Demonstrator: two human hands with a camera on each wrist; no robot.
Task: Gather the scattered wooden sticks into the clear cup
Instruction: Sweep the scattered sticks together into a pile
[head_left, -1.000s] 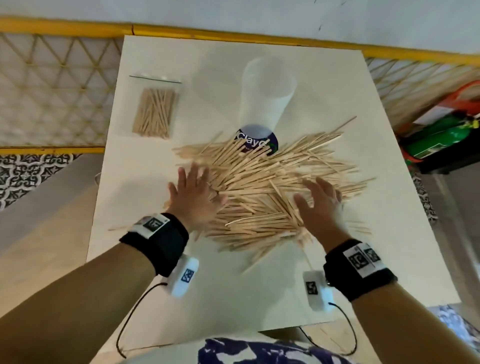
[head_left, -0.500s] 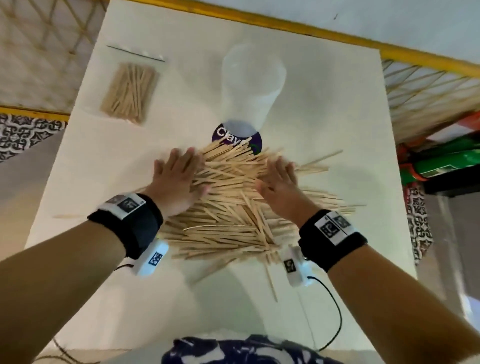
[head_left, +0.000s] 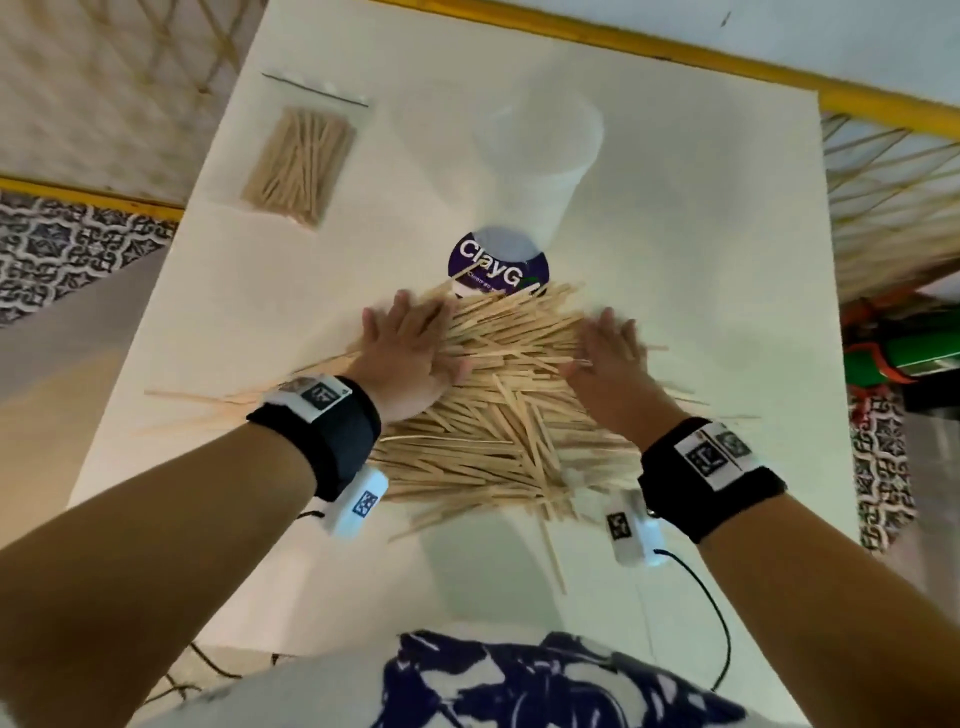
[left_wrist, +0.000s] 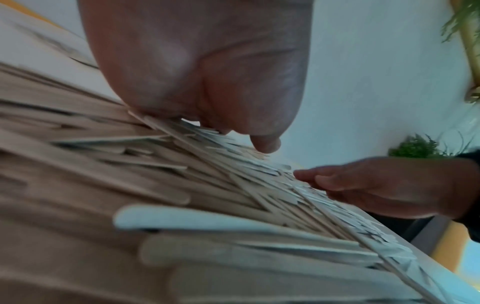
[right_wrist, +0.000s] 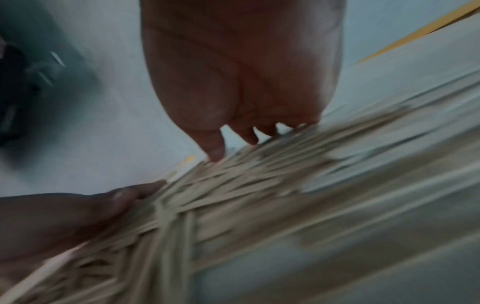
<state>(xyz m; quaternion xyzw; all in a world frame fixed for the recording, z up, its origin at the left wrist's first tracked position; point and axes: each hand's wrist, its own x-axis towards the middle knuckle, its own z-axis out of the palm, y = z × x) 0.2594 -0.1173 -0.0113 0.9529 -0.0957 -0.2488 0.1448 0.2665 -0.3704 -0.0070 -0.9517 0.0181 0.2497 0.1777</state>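
A heap of flat wooden sticks (head_left: 509, 415) lies in the middle of the white table (head_left: 701, 249). My left hand (head_left: 410, 348) rests flat, fingers straight, on the heap's left side. My right hand (head_left: 613, 358) lies flat on its right side. Neither hand grips a stick. The clear cup (head_left: 540, 161) stands just behind the heap on a purple round label (head_left: 496, 270). In the left wrist view my left palm (left_wrist: 207, 72) presses on the sticks (left_wrist: 182, 195), with the right hand (left_wrist: 376, 189) opposite. The blurred right wrist view shows my right palm (right_wrist: 241, 72) on the sticks (right_wrist: 259, 195).
A clear zip bag of more sticks (head_left: 301, 161) lies at the table's back left. A few stray sticks (head_left: 208, 400) lie left of the heap and one (head_left: 550, 545) at the front. A yellow-framed lattice rail (head_left: 883, 166) borders the table.
Both hands have pushed inward and toward the cup, and the once wide scatter of sticks is now a tighter heap between them. The head camera has tilted further down.
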